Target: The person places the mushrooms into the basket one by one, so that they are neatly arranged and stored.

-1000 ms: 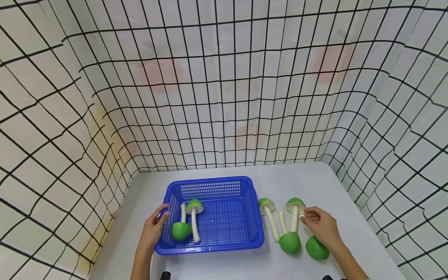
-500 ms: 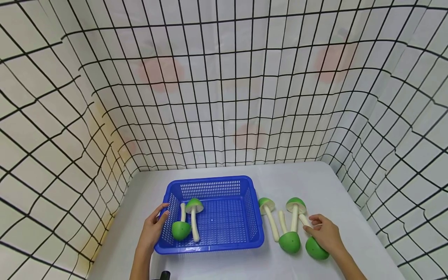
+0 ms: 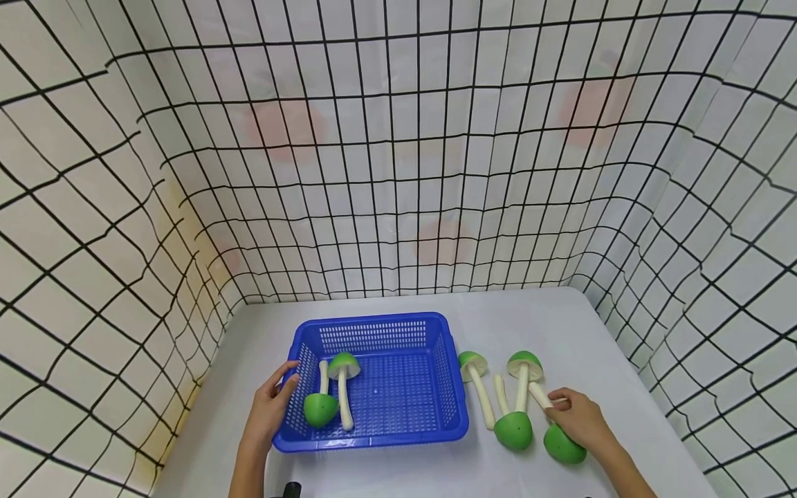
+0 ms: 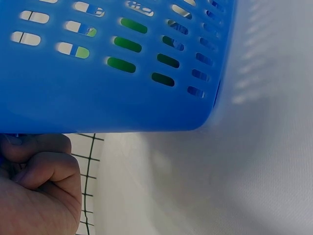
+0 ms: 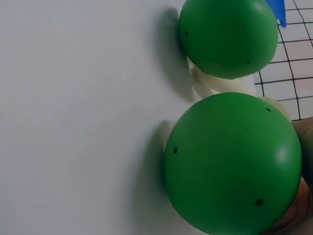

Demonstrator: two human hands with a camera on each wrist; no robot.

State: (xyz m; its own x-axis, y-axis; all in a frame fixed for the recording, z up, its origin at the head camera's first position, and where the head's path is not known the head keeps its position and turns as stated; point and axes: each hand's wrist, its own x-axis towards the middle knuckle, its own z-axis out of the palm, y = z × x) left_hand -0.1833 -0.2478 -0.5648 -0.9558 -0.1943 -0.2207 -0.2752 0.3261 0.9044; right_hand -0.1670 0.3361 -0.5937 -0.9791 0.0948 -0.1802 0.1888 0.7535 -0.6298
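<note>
A blue plastic basket (image 3: 373,443) stands on the white table, and my left hand (image 3: 272,401) grips its left rim. In the left wrist view the fingers (image 4: 49,169) are curled at that rim. Inside the basket, at its left, lie two toy mushrooms with green caps, one cap-down (image 3: 321,410) and one cap-up (image 3: 344,401). My right hand (image 3: 578,417) pinches the cream stem of the rightmost mushroom (image 3: 564,446). Its speckled green cap (image 5: 232,164) fills much of the right wrist view and hides most of the fingers.
Left of the right hand lie three more mushrooms: one beside the basket (image 3: 479,394), one with its cap toward me (image 3: 514,430), and one with its cap at the back (image 3: 524,366). Black wire grid panels (image 3: 398,145) close off the back and both sides of the table.
My right hand has come down and toward me along the rightmost mushroom, and its fingers have closed on the stem. My left hand stays at the basket rim.
</note>
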